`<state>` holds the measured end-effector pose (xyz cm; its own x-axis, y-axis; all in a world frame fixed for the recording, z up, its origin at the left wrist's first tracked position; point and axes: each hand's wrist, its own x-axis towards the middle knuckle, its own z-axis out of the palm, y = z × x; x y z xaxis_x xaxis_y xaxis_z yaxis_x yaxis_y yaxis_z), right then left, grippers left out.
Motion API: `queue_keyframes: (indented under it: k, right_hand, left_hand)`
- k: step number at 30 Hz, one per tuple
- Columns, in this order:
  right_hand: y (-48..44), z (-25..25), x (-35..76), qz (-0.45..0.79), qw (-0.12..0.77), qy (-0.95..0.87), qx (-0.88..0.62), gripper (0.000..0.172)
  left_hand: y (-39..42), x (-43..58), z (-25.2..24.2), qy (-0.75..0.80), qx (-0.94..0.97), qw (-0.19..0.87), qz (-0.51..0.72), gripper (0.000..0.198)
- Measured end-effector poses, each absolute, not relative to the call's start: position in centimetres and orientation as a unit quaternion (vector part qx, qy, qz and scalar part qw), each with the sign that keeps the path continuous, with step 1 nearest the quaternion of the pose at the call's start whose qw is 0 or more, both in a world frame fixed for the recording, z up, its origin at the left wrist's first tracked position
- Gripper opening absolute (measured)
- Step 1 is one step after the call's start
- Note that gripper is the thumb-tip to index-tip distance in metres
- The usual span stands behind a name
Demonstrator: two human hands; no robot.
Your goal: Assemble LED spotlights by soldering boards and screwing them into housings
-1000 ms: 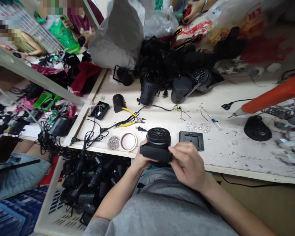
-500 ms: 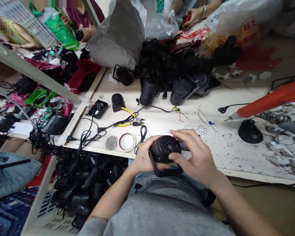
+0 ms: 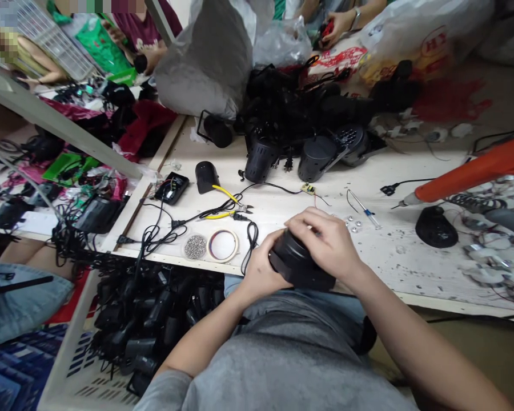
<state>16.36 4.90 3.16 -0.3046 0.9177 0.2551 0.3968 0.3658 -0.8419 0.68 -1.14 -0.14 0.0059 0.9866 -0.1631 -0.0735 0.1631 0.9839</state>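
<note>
A round black lamp housing (image 3: 300,265) sits at the near edge of the white worktable (image 3: 411,268), gripped from both sides. My left hand (image 3: 263,271) wraps its left flank, fingers closed on it. My right hand (image 3: 325,242) covers its top and right side, fingers curled over the face, which is hidden. A black power cord (image 3: 251,237) trails from the housing toward the left. Small clear lenses (image 3: 353,222) lie just beyond my right hand.
Yellow-handled pliers (image 3: 223,205), a tape ring (image 3: 223,245) and a dish of small screws (image 3: 196,246) lie left of my hands. A pile of black lamp housings (image 3: 308,131) fills the back. An orange power screwdriver (image 3: 475,168) hangs at right. A crate of lamps (image 3: 154,319) stands below left. Other people work beyond.
The housing has been turned from face-up to lying lower on the table edge, and my right hand has moved over its top, hiding the perforated face and the square plate behind.
</note>
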Motion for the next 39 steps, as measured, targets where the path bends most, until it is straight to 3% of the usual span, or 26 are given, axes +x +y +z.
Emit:
queue_keyframes:
  k: [5, 8, 10, 14, 17, 24, 29, 36, 39]
  right_hand:
    - [4.8, 3.6, 17.9, 0.335, 0.492, -0.63, -0.499, 0.033]
    - [3.0, 2.6, 17.8, 0.265, 0.493, -0.658, -0.504, 0.027]
    - [1.6, 1.5, 17.1, 0.301, 0.471, -0.66, -0.502, 0.02]
    - [-0.5, -0.7, 15.4, 0.446, 0.427, -0.584, -0.528, 0.052]
    - [-0.8, -1.4, 15.1, 0.497, 0.428, -0.554, -0.512, 0.056]
    - [2.1, 0.6, 16.7, 0.449, 0.445, -0.623, -0.461, 0.078]
    - [4.0, 2.8, 16.4, 0.44, 0.377, -0.69, -0.434, 0.056]
    - [6.0, 2.9, 15.6, 0.445, 0.462, -0.604, -0.473, 0.029]
    - [6.3, 2.9, 15.4, 0.484, 0.463, -0.579, -0.465, 0.025]
  left_hand:
    - [0.2, 0.7, -0.8, 0.501, 0.094, 0.712, 0.483, 0.061]
    - [0.7, 0.5, -0.6, 0.477, 0.04, 0.749, 0.458, 0.058]
    - [0.6, 0.8, -0.5, 0.483, 0.032, 0.734, 0.477, 0.051]
    - [0.4, 1.7, -0.3, 0.506, 0.041, 0.667, 0.545, 0.046]
    - [0.3, 1.9, 0.0, 0.512, 0.071, 0.634, 0.575, 0.047]
    - [-0.6, 0.7, 1.0, 0.515, 0.186, 0.618, 0.564, 0.053]
    - [-0.9, 0.1, 1.5, 0.5, 0.21, 0.652, 0.53, 0.057]
    - [-0.8, -0.3, 2.8, 0.515, 0.271, 0.641, 0.5, 0.063]
    - [-1.0, -0.6, 3.5, 0.51, 0.286, 0.644, 0.494, 0.061]
